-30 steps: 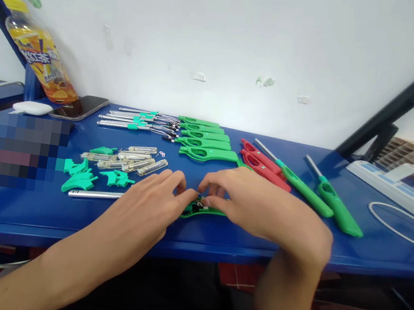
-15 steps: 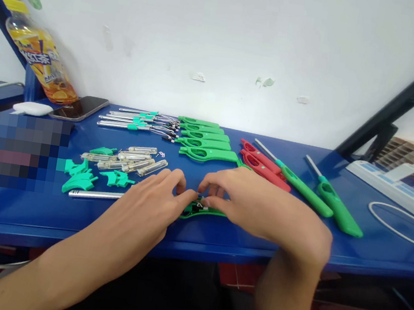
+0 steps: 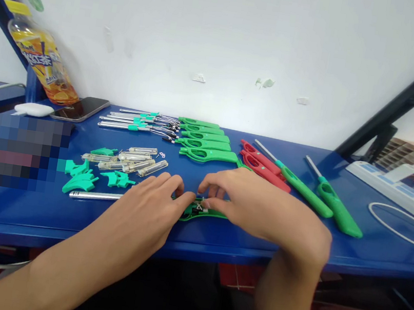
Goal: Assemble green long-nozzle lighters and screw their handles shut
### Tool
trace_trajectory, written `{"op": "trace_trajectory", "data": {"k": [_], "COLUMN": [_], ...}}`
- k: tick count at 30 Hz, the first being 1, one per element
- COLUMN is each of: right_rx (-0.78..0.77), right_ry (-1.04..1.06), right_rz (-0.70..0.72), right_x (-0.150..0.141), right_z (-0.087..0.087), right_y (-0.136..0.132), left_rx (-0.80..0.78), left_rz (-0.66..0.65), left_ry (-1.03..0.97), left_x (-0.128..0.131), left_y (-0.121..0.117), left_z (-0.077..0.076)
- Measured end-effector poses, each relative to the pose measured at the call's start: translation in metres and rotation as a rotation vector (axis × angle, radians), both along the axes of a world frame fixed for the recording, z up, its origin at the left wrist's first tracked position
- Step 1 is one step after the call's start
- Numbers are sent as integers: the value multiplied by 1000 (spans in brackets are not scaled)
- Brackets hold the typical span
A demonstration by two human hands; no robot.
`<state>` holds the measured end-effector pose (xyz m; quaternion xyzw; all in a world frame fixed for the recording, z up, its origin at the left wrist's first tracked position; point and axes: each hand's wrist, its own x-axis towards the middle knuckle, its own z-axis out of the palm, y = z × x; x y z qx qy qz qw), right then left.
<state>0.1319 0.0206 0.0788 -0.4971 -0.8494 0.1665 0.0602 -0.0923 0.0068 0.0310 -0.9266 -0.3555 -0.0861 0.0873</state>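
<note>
On the table in front of me lies an opened green stick lighter [image 3: 203, 217], its shell half showing dark inner parts and a small whitish wire. From its left side a silver metal tube [image 3: 94, 195] sticks out. My left hand [image 3: 157, 202] is closed over the tube end, its thumb pressed on the inner parts. With fingers curled, my right hand [image 3: 239, 201] grips the shell from the right, thumb tip beside the wire. The fingers hide much of the lighter. Left of them lie teal triggers [image 3: 81, 180] and several clear fuel tanks [image 3: 138, 163].
Behind are green shell halves [image 3: 207, 154] and metal tubes with wires [image 3: 129, 127]. Red shells [image 3: 262, 166] and green lighters [image 3: 339, 208] lie right, near a white power strip [image 3: 395, 193]. A drink bottle [image 3: 43, 55] and a phone [image 3: 84, 108] stand back left.
My left thumb has shifted slightly, so a bit more of the lighter's inside and the wire shows. My right hand stays nearly still. The view has moved very slightly.
</note>
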Motion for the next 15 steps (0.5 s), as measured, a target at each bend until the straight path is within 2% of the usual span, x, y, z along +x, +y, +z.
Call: {"op": "trace_trajectory", "data": {"k": [3, 8, 15], "right_rx": [8, 16, 7], "right_ry": [8, 6, 2], "right_rz": [2, 3, -1], "right_x": [1, 2, 1], "right_z": [-2, -3, -1], "right_y": [0, 0, -2], "left_rx": [-23, 123, 25], "left_rz": [-10, -75, 6], "left_ry": [23, -71, 10], "left_x": [1, -5, 0], "left_y": [-8, -15, -8], "left_z": [6, 2, 5]}}
